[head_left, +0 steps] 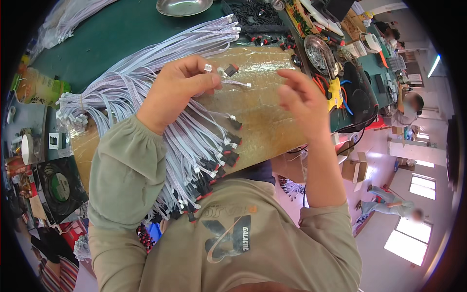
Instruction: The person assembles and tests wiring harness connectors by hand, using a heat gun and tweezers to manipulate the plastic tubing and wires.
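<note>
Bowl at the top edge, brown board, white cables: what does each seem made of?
Bowl: polished metal, likely steel, from its silvery reflections. Board: possibly cardboard or wood under clear film, given brown colour and wrinkled, glossy highlights. Cables: probably smooth plastic insulation, by their bending, softly shiny strips.

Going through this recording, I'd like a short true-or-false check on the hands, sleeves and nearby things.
1. The left hand has a white plug at its fingertips. True.
2. The right hand grips a bundle of cables. False: it is raised apart from the white ribbon cables, with nothing visible in its fingers.
3. Both forearms are covered to the wrist. False: the right forearm is bare; a green sleeve covers the left.
4. A black cooling fan is on the person's left. True.
</note>
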The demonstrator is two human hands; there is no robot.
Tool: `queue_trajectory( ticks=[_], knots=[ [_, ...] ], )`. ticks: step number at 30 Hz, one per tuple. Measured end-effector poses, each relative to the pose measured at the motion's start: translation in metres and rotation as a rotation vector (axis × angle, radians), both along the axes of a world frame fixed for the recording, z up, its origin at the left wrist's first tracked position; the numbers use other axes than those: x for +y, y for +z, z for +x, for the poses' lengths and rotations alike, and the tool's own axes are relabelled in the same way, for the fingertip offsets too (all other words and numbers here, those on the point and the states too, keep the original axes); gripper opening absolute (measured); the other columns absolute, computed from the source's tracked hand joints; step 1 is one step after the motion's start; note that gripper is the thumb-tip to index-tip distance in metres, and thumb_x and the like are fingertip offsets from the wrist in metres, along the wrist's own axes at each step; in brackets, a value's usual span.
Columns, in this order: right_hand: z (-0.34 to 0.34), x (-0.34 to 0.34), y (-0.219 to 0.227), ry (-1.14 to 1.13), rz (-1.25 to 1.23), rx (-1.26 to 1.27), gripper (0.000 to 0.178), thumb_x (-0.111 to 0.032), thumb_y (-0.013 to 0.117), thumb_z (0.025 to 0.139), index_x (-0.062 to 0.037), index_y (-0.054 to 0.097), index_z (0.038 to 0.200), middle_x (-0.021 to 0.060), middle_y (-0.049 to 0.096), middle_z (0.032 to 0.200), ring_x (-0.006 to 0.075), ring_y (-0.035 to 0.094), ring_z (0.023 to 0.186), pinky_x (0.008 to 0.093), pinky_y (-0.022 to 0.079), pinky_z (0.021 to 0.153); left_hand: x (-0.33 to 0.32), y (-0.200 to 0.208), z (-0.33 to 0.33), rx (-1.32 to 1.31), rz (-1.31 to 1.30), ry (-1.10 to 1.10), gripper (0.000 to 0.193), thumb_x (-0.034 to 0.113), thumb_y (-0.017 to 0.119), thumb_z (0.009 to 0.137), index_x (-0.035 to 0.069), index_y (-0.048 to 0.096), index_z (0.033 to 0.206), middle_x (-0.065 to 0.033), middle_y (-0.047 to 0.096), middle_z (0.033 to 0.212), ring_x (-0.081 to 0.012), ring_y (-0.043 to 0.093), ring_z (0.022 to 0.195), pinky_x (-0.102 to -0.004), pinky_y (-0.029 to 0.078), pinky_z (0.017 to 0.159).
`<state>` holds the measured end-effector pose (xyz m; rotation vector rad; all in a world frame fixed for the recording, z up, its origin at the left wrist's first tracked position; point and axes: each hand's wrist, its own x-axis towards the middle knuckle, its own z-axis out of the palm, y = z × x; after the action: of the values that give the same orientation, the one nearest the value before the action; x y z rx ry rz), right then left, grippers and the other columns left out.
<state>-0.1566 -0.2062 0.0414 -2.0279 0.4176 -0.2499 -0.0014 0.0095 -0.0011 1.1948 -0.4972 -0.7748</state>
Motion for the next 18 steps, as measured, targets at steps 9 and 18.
queue_trajectory(
  ticks=[9, 18],
  knots=[
    [0.051, 0.03, -0.007, 0.221, 0.303, -0.056, 0.025, -0.014, 0.061, 0.092, -0.0023, 0.062, 0.114, 0.0014, 0.063, 0.087, 0.0076, 0.058, 0.077, 0.0221, 0.046, 0.066, 0.0, 0.007, -0.002, 0.01, 0.007, -0.073, 0.013, 0.009, 0.068, 0.085, 0.003, 0.061, 0.094, -0.0018, 0.063, 0.093, -0.01, 0.06, 0.084, -0.0253, 0.048, 0.077],
    [0.052, 0.026, 0.0, 0.175, 0.399, -0.074, 0.021, -0.013, 0.064, 0.09, -0.0007, 0.064, 0.107, 0.0025, 0.064, 0.079, 0.0079, 0.058, 0.071, 0.0224, 0.046, 0.064, -0.001, 0.004, -0.004, -0.154, 0.129, -0.003, 0.018, 0.012, 0.07, 0.082, -0.001, 0.064, 0.094, 0.0004, 0.062, 0.08, -0.005, 0.056, 0.072, -0.0206, 0.045, 0.064]
  ],
)
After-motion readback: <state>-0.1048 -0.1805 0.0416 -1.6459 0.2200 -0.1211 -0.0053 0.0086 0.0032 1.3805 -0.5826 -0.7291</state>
